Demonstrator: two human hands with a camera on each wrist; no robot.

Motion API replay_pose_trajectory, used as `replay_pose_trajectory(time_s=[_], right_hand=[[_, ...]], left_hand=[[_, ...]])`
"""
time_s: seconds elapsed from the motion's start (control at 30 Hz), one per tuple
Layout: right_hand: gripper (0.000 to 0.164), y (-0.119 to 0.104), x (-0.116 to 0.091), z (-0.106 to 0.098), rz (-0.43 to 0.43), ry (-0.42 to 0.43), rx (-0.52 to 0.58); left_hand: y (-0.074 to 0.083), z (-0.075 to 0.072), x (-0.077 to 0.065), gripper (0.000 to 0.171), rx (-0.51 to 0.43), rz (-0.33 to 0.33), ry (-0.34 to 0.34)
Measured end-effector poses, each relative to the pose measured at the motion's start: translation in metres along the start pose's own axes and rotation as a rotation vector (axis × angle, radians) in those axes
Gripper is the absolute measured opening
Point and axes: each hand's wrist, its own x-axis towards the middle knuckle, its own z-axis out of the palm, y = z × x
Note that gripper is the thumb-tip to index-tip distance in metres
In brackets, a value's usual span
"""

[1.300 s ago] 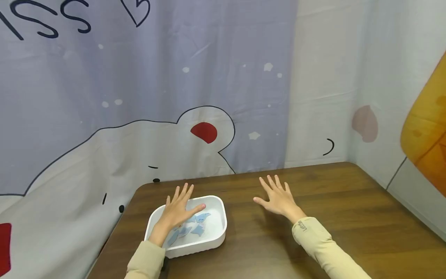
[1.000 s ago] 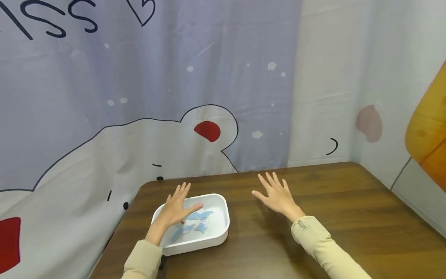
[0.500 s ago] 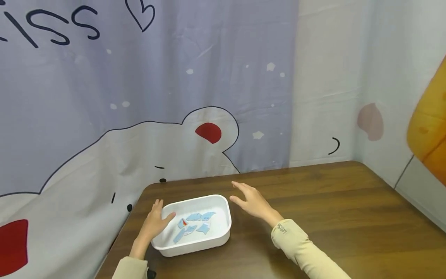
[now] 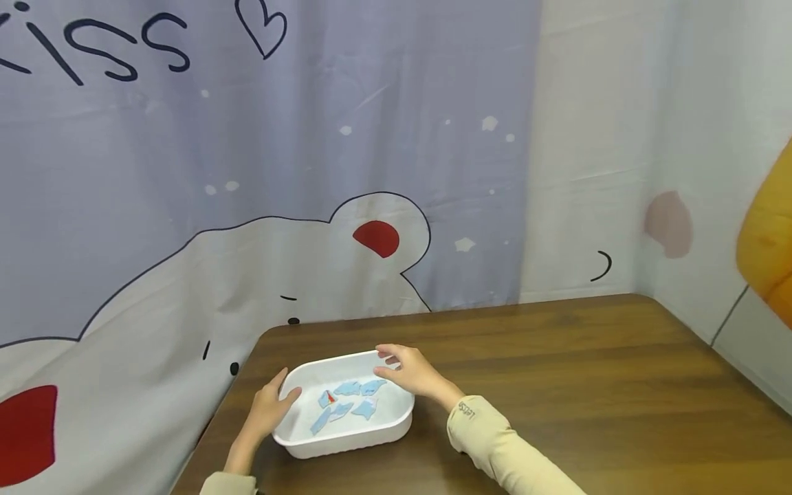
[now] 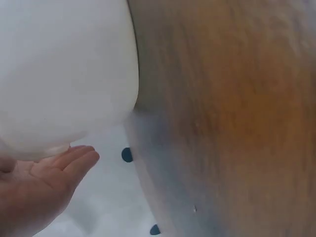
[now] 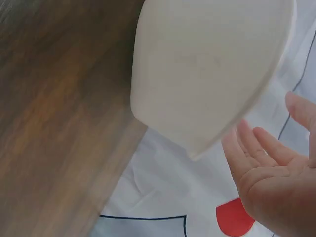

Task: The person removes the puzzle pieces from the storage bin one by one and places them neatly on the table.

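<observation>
A white plastic tub (image 4: pixel 343 442) stands on the table, with several torn-looking light blue pieces (image 4: pixel 365 409) lying flat in it; one piece (image 4: pixel 327 398) bears a red mark. At the tub's left end is my left hand (image 4: pixel 267 407), thumb reaching over the rim, fingers extended along the outside. In the left wrist view its fingers (image 5: pixel 74 163) lie right by the rim. My right hand (image 4: pixel 416 375) is over the tub's far right corner, fingers loosely bent, thumb apart. The right wrist view shows that hand's fingers (image 6: pixel 247 143) beside the tub wall with a gap before the thumb.
The brown wooden table (image 4: pixel 557 385) extends to the right of the tub. A printed curtain (image 4: pixel 371 137) hangs behind the table's far edge and round its left and right sides.
Both hands were spread wide, the left above the tub and the right over the table. The left has lowered to the tub's left end; the right has moved left to its right end.
</observation>
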Motion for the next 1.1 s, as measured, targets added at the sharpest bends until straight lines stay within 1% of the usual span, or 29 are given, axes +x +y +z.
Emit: replay_pose_trajectory(time_s=[0.1, 0.2, 0.4, 0.57, 0.73, 0.83, 0.93, 1.1], right_hand=[[0.046, -0.001, 0.004, 0.007, 0.022, -0.027, -0.019], [0.046, 0.002, 0.009, 0.012, 0.034, -0.034, -0.052], [0.045, 0.006, 0.020, 0.024, 0.054, -0.065, -0.111], [0.045, 0.007, 0.026, 0.031, 0.051, -0.075, -0.166], [0.046, 0.010, 0.032, 0.036, 0.040, -0.115, -0.234], [0.047, 0.012, 0.035, 0.038, 0.066, -0.137, -0.255], [0.047, 0.013, 0.037, 0.039, 0.097, -0.145, -0.250], [0.047, 0.015, 0.040, 0.040, 0.104, -0.152, -0.271]], left_hand=[[-0.003, -0.001, 0.000, 0.053, -0.002, 0.007, 0.027], [-0.004, -0.001, 0.001, 0.048, -0.012, 0.011, 0.034], [-0.007, -0.001, 0.000, 0.044, -0.027, 0.004, 0.070], [-0.006, -0.002, 0.000, 0.043, -0.049, -0.008, 0.059], [-0.004, -0.004, -0.001, 0.043, -0.070, -0.031, 0.052], [-0.004, -0.003, -0.001, 0.043, -0.094, -0.048, 0.047], [-0.005, -0.002, 0.000, 0.043, -0.124, -0.055, 0.048], [-0.007, -0.001, 0.001, 0.043, -0.145, -0.048, 0.061]])
